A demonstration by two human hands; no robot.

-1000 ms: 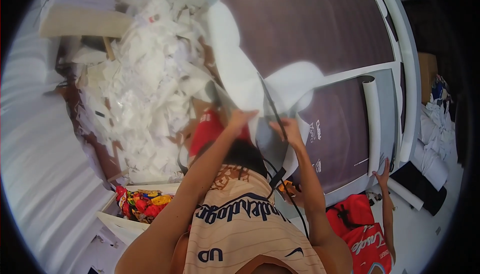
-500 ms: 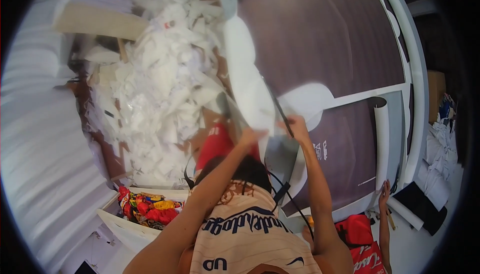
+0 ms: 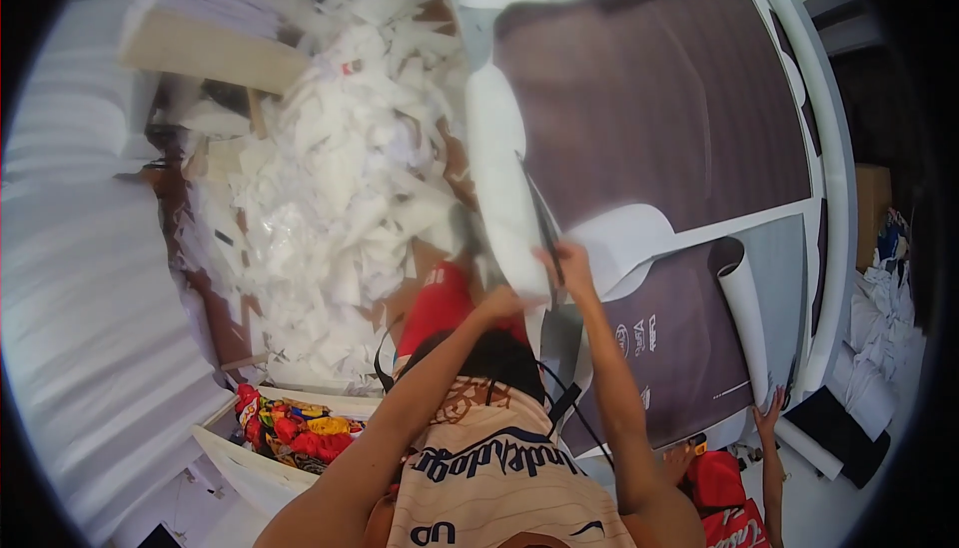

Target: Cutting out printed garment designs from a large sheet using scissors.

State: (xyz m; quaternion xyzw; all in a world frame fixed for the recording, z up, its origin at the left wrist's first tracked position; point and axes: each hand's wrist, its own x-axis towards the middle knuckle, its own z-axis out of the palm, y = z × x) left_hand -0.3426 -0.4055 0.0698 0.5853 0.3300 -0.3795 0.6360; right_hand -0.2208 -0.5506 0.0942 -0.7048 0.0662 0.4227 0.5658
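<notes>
On the table's left edge lies a big dark brown printed sheet [image 3: 659, 108] with white paper [image 3: 504, 208] along its border. My right hand [image 3: 567, 266] is closed around a long, narrow dark strip [image 3: 540, 210] that runs up along this border; whether it is a tool or a cut piece I cannot tell. Just left of it, my left hand [image 3: 499, 304], a little blurred, grips the near end of the white paper. Beside my right hand a white flap [image 3: 629, 233] curls between the big sheet and a second brown sheet [image 3: 669, 338] with white print.
White scraps [image 3: 340, 178] heap on the floor to the left. Near them stand a box of colourful packets [image 3: 300, 426] and white stacked material [image 3: 70, 248]. At lower right a co-worker in red has a hand [image 3: 768, 413] at a curled sheet edge [image 3: 744, 313].
Both hands have come nearer to me, the right one also leftward, with the dark strip. The view has shifted slightly. The co-worker's curled sheet edge has swung left at its top.
</notes>
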